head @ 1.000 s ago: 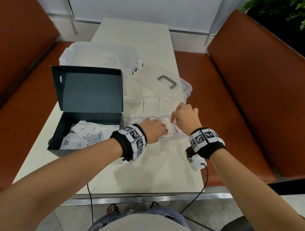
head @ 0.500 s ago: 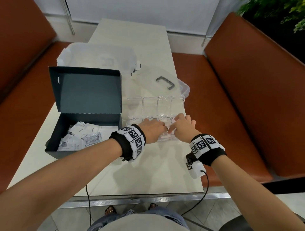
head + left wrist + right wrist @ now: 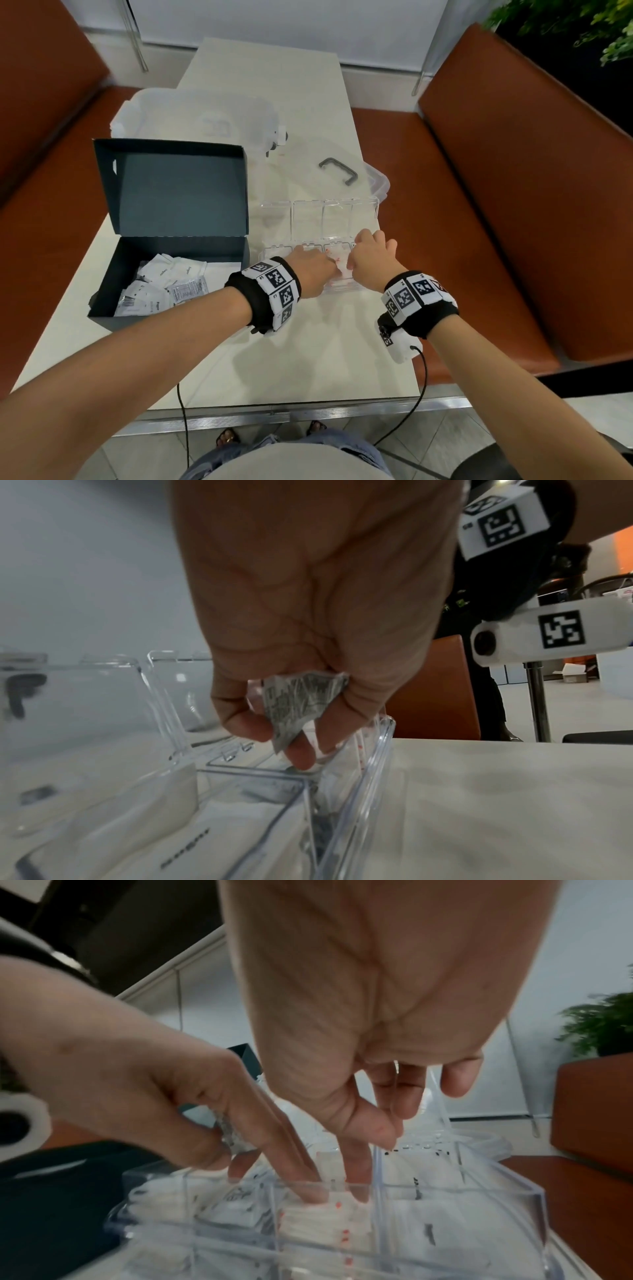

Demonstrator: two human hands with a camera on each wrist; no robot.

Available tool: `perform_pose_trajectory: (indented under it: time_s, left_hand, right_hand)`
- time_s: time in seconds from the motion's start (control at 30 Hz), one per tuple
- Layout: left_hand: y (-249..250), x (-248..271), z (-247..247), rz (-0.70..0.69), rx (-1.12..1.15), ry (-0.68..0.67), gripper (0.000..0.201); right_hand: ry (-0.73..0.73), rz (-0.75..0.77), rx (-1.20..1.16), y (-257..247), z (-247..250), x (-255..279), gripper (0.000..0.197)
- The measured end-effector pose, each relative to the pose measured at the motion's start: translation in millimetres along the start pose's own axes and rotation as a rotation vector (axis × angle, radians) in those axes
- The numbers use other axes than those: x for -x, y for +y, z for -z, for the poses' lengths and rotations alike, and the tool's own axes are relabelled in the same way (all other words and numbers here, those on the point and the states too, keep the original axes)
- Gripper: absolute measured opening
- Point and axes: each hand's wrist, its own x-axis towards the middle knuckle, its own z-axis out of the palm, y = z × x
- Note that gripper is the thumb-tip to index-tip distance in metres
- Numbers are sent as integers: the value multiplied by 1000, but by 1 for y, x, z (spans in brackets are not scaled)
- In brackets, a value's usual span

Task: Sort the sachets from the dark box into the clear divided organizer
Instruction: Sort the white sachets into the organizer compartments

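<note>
The dark box (image 3: 102,301) stands open on the left with several white sachets (image 3: 164,284) inside. The clear divided organizer (image 3: 342,290) sits right of it, lid (image 3: 322,219) raised, and its compartments (image 3: 445,1218) hold sachets. My left hand (image 3: 308,274) is over the organizer's near row. It grips a crumpled printed sachet (image 3: 301,699) against the palm while its straight fingers (image 3: 291,1164) reach into a middle compartment. My right hand (image 3: 371,263) points its fingers (image 3: 356,1175) down into the same compartment, touching a white red-marked sachet (image 3: 340,269) standing there.
A large clear tub (image 3: 191,116) stands behind the dark box. A clear lid with a dark handle (image 3: 337,169) lies behind the organizer. Orange benches (image 3: 513,205) flank the pale table (image 3: 308,359). A cable (image 3: 423,377) hangs off the table's near right edge.
My right hand has come back from the organizer's far right side to the near middle compartment, close against my left hand. The left hand has stayed at the near row.
</note>
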Motion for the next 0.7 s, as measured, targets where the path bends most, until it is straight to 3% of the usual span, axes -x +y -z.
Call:
perform_pose_trajectory:
  time_s: [0.1, 0.27, 0.43, 0.57, 0.7]
  left_hand:
    - [0, 0, -2, -5, 5, 4, 54]
    - [-6, 0, -1, -14, 74, 77, 54]
    - [-17, -1, 3, 35, 194, 198, 50]
    - [-21, -1, 6, 37, 254, 221, 46]
    - [-23, 3, 5, 43, 279, 245, 42]
  right_hand:
    - [-14, -6, 47, -5, -5, 3, 32]
    - [-54, -57, -111, 7, -5, 3, 39]
    - [98, -46, -140, 13, -5, 0, 36]
    - [119, 18, -53, 6, -6, -4, 25]
    - [46, 54, 58, 0, -6, -8, 34]
